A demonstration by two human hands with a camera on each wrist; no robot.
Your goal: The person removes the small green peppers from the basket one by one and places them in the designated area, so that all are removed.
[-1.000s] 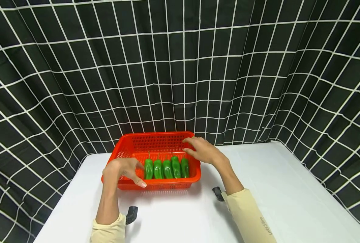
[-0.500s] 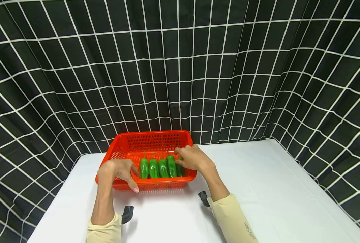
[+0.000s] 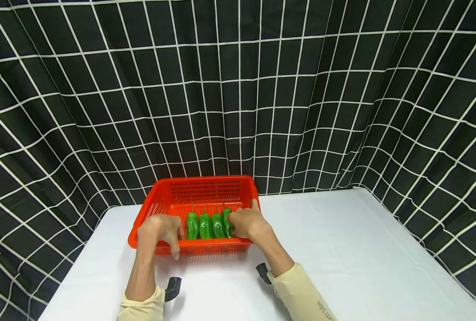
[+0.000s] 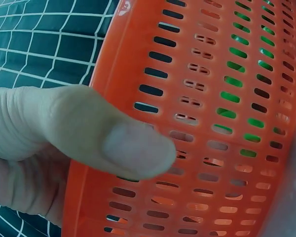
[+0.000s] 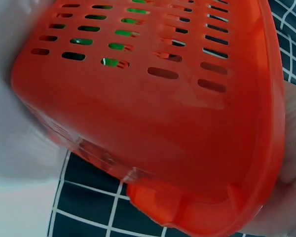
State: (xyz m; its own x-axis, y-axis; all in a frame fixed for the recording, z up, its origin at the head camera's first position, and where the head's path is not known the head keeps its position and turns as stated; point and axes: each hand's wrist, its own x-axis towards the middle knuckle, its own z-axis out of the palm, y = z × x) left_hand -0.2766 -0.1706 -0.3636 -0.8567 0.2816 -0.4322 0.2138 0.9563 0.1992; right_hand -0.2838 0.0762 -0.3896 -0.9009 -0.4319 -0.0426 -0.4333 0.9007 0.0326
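A red perforated plastic basket (image 3: 203, 182) holds several glossy green chili peppers (image 3: 205, 226) lying side by side, stems toward the back. My left hand (image 3: 162, 227) grips the basket's front rim near its left end. Its thumb (image 4: 138, 148) lies along the outside of the slotted wall in the left wrist view, and its fingers go inside. My right hand (image 3: 246, 223) reaches over the front right rim into the basket. It hides the rightmost pepper, and I cannot tell whether its fingers hold that pepper. In the right wrist view the basket wall (image 5: 138, 113) hides most of that hand.
The basket stands near the back edge of a white-covered table (image 3: 322, 240). Behind and at both sides hangs a black curtain (image 3: 238, 98) with a white grid. Black wrist devices (image 3: 173, 289) show below the hands.
My right hand has come in from the right, lowered into the basket and covered the rightmost pepper. My left hand's thumb has turned further down over the front rim.
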